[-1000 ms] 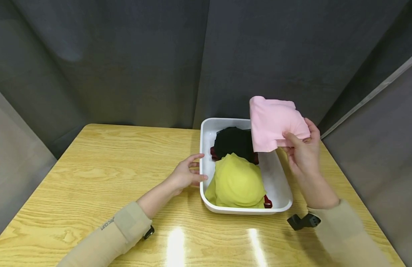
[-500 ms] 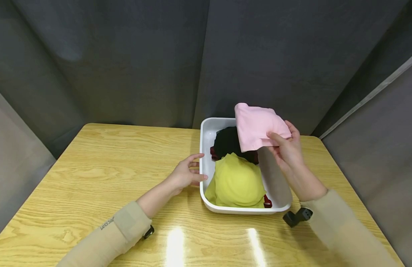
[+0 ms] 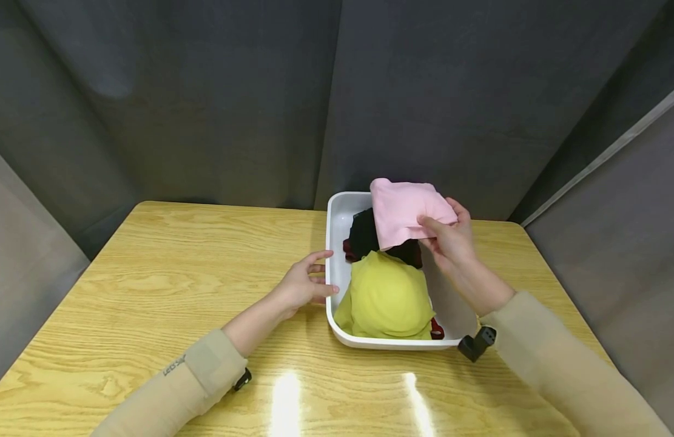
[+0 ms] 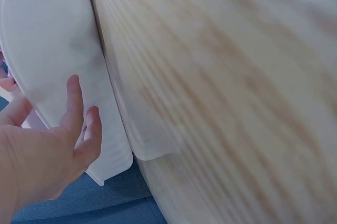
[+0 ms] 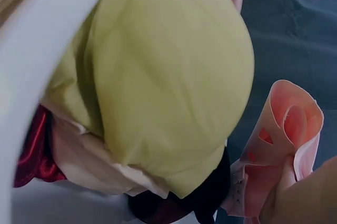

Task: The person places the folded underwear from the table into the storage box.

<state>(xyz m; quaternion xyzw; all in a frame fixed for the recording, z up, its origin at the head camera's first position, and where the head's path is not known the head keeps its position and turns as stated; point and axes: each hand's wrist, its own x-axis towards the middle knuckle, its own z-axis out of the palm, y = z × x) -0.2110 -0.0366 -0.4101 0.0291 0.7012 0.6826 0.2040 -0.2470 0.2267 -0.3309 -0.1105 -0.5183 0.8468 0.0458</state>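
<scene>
A folded pink bra (image 3: 404,209) is held in my right hand (image 3: 451,237) over the far end of the white plastic bin (image 3: 399,345). My thumb lies on its top and the fingers are beneath. In the right wrist view the pink bra (image 5: 263,155) shows a rolled layer and a strip that looks like a hook closure. Inside the bin, a domed yellow garment (image 3: 391,297), which looks like a bra, lies in front of a black garment (image 3: 364,233) partly hidden under the pink one. My left hand (image 3: 301,284) touches the bin's left rim with extended fingers.
Dark red fabric (image 3: 437,329) peeks out beside the yellow garment. The bin stands on a wooden table (image 3: 178,267), right of centre. Grey curtains (image 3: 233,109) hang behind the table and at both sides.
My right hand has moved left and slightly down with the pink bra, which now covers more of the black garment. The left hand and bin have stayed put.
</scene>
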